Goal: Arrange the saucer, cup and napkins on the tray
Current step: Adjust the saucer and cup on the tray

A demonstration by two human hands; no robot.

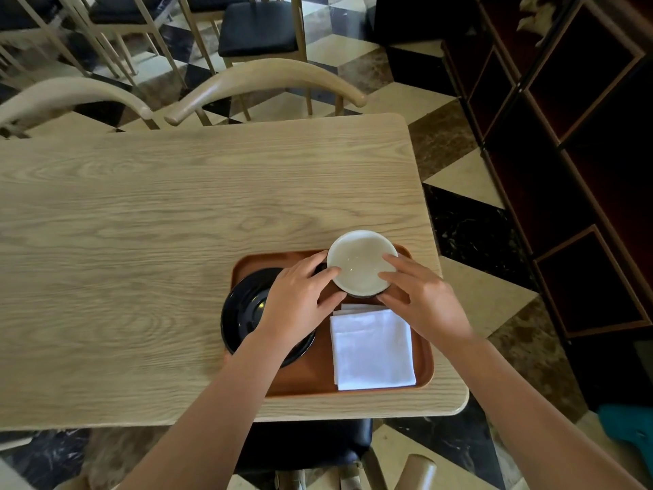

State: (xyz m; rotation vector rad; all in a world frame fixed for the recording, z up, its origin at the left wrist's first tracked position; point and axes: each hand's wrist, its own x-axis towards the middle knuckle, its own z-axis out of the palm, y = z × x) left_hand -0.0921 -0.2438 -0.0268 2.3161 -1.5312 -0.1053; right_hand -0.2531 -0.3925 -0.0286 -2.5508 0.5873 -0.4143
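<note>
Head view, looking down on a light wood table (148, 213). A brown tray (422, 366) sits at the table's near right corner, its long side along the near edge.

Cup (360, 265): white inside, dark outside, upright, at the tray's far right corner. Its far rim overlaps the tray's far edge in this view. Cannot tell whether the base rests on the tray or is raised just above it.

Left hand (300, 298): fingers curled against the cup's left side, thumb low near the base. It grips the cup from the left.

Right hand (420, 298): fingers spread over the cup's right rim and near side, fingertips touching the wall. Both hands are closed around the cup, one on each side.

Saucer (243, 313): black, glossy, flat on the tray's left half. Its left rim reaches over the tray's left edge. The left wrist and forearm cross above it and hide its middle and right part.

Napkins (374, 351): white, folded square, stacked, in the tray's near right corner. A second folded edge shows at the stack's far side, just below the cup. The stack lies beside the saucer, with a strip of bare tray between them.

Past the table's far edge stand two wooden chairs (265, 79) with curved backs. A dark shelf unit (565, 153) lines the right side, over a chequered stone floor.
</note>
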